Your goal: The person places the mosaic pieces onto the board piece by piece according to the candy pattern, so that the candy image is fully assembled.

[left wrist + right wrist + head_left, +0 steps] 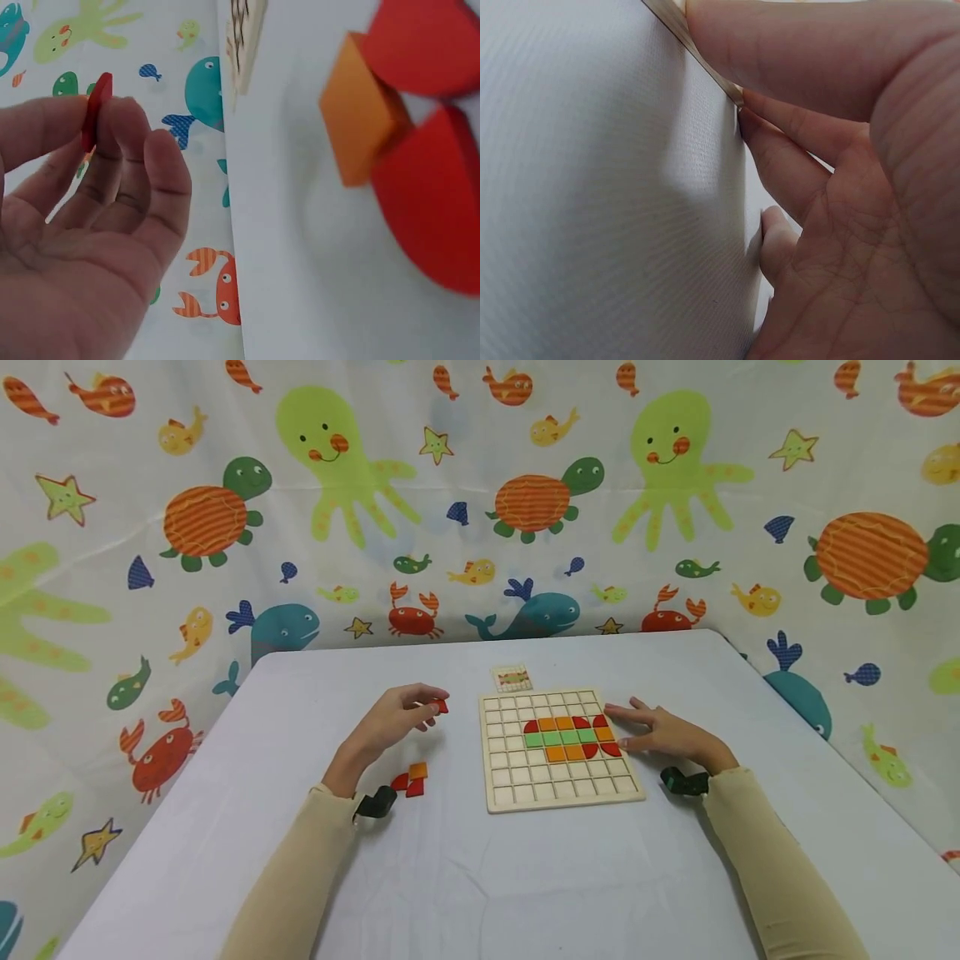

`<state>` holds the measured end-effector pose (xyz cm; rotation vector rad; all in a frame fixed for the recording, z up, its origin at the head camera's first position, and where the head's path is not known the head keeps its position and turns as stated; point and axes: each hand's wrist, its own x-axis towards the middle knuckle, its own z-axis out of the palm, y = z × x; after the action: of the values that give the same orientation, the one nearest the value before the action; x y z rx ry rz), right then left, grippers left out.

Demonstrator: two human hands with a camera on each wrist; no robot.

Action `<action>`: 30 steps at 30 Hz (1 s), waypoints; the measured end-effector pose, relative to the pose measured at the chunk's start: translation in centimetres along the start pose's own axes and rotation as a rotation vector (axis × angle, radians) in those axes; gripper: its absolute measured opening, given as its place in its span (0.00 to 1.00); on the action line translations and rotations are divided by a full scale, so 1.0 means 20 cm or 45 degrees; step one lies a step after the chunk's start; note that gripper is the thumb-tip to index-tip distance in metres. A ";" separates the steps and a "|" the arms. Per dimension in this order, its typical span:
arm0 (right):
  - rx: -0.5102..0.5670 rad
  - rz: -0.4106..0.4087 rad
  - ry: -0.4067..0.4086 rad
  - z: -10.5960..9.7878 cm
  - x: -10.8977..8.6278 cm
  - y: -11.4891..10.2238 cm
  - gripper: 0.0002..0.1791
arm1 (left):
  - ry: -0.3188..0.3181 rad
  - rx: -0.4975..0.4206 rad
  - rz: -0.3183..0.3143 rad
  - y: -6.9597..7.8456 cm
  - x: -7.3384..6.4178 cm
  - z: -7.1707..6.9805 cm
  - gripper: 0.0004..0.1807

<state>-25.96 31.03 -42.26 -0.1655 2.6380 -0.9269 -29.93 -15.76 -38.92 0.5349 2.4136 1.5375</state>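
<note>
My left hand [393, 717] pinches a small red tile [442, 706] between thumb and fingertip, raised above the table left of the board. The left wrist view shows this red tile [96, 112] edge-on. The wooden grid board [517, 781] lies flat, with green, orange and red tiles forming a shape in its middle and right cells. At the board's right edge rests my right hand [663, 731], fingers loosely extended. In the right wrist view, its thumb and fingertips touch the board's edge [705, 64]. Nothing is held in that hand.
Loose red tiles [415, 787] and an orange tile [418, 770] lie left of the board, under the left wrist. A small pattern card [513, 678] lies behind the board. White cloth covers the table [480, 877]; a printed curtain [457, 435] hangs behind.
</note>
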 end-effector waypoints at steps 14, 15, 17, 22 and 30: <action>0.008 -0.005 -0.002 0.00 0.00 -0.01 0.47 | 0.047 -0.225 0.124 0.16 0.09 0.09 0.20; 0.005 -0.009 0.000 0.00 0.00 0.00 0.47 | 0.055 -0.240 0.125 0.17 0.10 0.11 0.21; 0.005 -0.005 0.002 0.00 -0.01 0.00 0.47 | 0.064 -0.274 0.122 0.18 0.11 0.13 0.21; -0.007 0.002 -0.004 0.00 -0.01 -0.01 0.48 | 0.066 -0.304 0.110 0.18 0.13 0.18 0.17; -0.006 0.000 -0.009 -0.01 -0.01 -0.02 0.48 | -0.003 -0.272 0.105 0.16 0.16 0.26 0.14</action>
<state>-25.82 30.83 -41.84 -0.1693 2.6342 -0.9183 -30.30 -9.04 -38.24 0.5973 2.2140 1.7995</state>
